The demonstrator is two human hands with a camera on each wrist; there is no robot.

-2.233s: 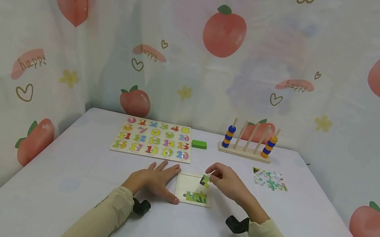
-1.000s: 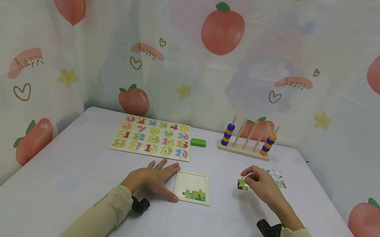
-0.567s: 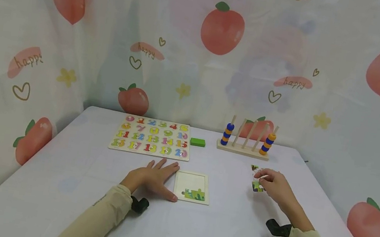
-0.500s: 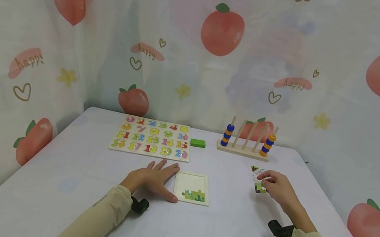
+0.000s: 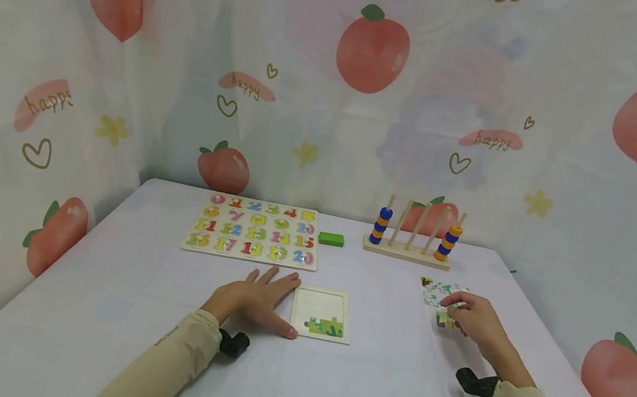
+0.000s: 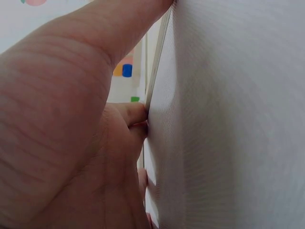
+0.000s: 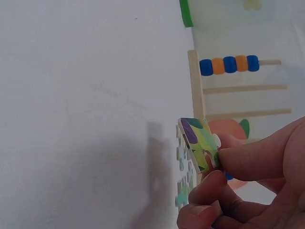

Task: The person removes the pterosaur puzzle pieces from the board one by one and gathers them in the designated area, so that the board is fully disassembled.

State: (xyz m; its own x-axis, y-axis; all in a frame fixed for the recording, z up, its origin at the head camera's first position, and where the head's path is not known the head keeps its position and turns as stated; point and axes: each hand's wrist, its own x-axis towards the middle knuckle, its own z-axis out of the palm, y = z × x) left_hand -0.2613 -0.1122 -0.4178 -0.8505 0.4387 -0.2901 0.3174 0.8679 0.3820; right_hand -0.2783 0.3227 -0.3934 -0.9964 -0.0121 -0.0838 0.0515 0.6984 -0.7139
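Observation:
My right hand (image 5: 476, 319) pinches a green and purple jigsaw piece (image 7: 198, 143) between thumb and fingers, above the table. Just beyond it lies a group of jigsaw pieces (image 5: 434, 291) at the right, partly hidden behind the hand. In the middle of the table is a square puzzle frame (image 5: 322, 300) with joined green pieces (image 5: 327, 326) in its lower right. My left hand (image 5: 256, 300) rests with spread fingers at the left side of this frame, thumb at the lower left corner and index fingertip near the upper left one.
A board of colourful numbers (image 5: 252, 230) lies at the back left, with a green block (image 5: 331, 239) beside its right edge. At the back right stands a wooden peg rack (image 5: 407, 253) with blue and orange beads on its two end pegs. A printed curtain hangs behind the table.
My right hand has carried the jigsaw piece from above the frame to the right, over by the group of pieces. The left hand stays at the frame.

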